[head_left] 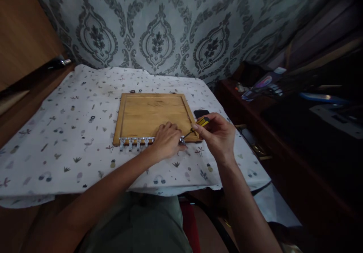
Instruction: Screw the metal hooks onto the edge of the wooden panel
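At the bottom centre of the frame is the person's lap (138,222) in dark green cloth, with something red (189,222) just right of it. Above that, a white patterned cloth (85,132) covers the table. The left hand (168,141), slightly right of centre, lies over the near edge of the board with its fingers bent; whether it pinches anything beneath, I cannot tell. The hook rail (134,139) runs along that near edge, its silver hooks hanging towards the bottom of the frame, its right part covered by this hand. Right of it, the right hand (220,137) has its thumb and fingers closed on the yellow-and-black handle of the screwdriver (203,121), whose shaft slants down left to the metal at the rail's right end. The wooden board (150,113) lies flat at the centre of the frame. A flat black thing (201,113) lies beside its right edge, partly behind the right hand. Farther, at right, a bottle (263,81) leans; patterned wallpaper (157,52) fills the top.
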The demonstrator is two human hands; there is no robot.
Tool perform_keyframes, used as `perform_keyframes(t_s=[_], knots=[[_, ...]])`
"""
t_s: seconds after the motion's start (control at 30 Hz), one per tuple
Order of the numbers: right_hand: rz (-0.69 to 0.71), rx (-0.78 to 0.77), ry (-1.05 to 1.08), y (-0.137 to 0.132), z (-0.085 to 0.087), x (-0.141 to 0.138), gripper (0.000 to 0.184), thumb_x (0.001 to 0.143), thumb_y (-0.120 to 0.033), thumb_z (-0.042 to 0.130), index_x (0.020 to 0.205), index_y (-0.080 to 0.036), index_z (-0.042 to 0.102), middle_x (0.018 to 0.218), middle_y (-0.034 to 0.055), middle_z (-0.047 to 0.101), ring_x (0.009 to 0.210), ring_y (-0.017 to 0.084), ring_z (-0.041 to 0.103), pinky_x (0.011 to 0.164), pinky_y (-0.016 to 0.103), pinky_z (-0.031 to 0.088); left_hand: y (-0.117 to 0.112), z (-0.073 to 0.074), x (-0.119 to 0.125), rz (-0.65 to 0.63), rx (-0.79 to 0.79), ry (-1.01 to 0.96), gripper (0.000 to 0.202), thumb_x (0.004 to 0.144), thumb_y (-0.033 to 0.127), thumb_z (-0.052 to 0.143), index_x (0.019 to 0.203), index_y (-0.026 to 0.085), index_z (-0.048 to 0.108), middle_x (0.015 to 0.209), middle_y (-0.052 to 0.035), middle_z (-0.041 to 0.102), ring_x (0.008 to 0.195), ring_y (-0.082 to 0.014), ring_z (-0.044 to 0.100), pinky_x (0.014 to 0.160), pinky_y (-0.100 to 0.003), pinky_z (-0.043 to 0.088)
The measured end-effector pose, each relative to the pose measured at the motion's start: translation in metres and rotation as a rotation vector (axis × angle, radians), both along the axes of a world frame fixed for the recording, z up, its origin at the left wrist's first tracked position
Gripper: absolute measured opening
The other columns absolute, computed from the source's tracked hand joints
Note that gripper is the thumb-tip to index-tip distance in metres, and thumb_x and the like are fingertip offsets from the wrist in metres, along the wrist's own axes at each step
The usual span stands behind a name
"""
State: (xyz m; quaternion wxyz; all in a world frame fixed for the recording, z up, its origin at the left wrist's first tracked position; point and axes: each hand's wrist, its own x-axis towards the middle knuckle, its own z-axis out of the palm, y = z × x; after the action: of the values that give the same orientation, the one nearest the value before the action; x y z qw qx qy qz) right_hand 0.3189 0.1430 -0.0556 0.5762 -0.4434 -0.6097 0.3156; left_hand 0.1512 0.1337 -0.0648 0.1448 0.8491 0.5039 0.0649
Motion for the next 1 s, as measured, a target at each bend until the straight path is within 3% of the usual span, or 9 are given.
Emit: perform_keyframes(t_s=[0.13, 0.4, 0.7, 0.9, 1.0], knots=[[-0.015, 0.007, -0.011, 0.000, -0.001, 0.001, 0.053, 0.061, -0.054, 0.097, 0.076, -0.024, 0.056, 0.060, -0.0067, 0.060, 0.043, 0.009, 0.051, 0.038, 0.021, 0.044, 0.000, 0.002, 0.000, -0.010, -0.002, 0.002, 0.037, 0.092, 0.048, 0.073, 0.108, 0.015, 0.072, 0.122, -0.0144, 0.068, 0.124, -0.0329, 0.055, 0.102, -0.044, 0.045], [0.034, -0.052, 0.024, -0.004, 0.003, 0.003, 0.057, 0.059, -0.052, 0.099, 0.073, -0.024, 0.051, 0.074, -0.0015, 0.077, 0.043, 0.010, 0.057, 0.040, 0.024, 0.051, 0.000, 0.000, 0.000, -0.024, -0.010, 0.002, 0.043, 0.094, 0.048, 0.070, 0.114, 0.011, 0.071, 0.125, -0.0157, 0.067, 0.127, -0.0336, 0.054, 0.105, -0.045, 0.043], [-0.120, -0.013, 0.043, -0.011, -0.006, -0.010, 0.052, 0.064, -0.049, 0.098, 0.074, -0.028, 0.051, 0.067, -0.0027, 0.070, 0.043, 0.015, 0.059, 0.034, 0.028, 0.049, 0.001, 0.002, 0.000, -0.027, -0.014, 0.008, 0.044, 0.092, 0.052, 0.071, 0.113, 0.013, 0.071, 0.122, -0.0147, 0.068, 0.125, -0.0326, 0.054, 0.103, -0.044, 0.043], [0.054, -0.077, -0.059, -0.014, 0.007, 0.004, 0.046, 0.071, -0.048, 0.094, 0.104, -0.026, 0.073, 0.079, -0.0025, 0.073, 0.049, 0.013, 0.064, 0.048, 0.028, 0.061, 0.001, 0.003, -0.001, -0.045, -0.024, 0.016, 0.046, 0.093, 0.052, 0.070, 0.115, 0.012, 0.070, 0.125, -0.0142, 0.068, 0.125, -0.0330, 0.054, 0.103, -0.044, 0.042], [0.146, -0.083, -0.138, -0.015, 0.011, 0.010, 0.033, 0.078, -0.049, 0.088, 0.092, -0.023, 0.077, 0.085, 0.0020, 0.076, 0.053, 0.013, 0.068, 0.055, 0.029, 0.064, 0.002, 0.003, -0.001, -0.052, -0.034, 0.019, 0.048, 0.093, 0.053, 0.070, 0.116, 0.011, 0.070, 0.124, -0.0144, 0.067, 0.126, -0.0331, 0.053, 0.104, -0.044, 0.043]])
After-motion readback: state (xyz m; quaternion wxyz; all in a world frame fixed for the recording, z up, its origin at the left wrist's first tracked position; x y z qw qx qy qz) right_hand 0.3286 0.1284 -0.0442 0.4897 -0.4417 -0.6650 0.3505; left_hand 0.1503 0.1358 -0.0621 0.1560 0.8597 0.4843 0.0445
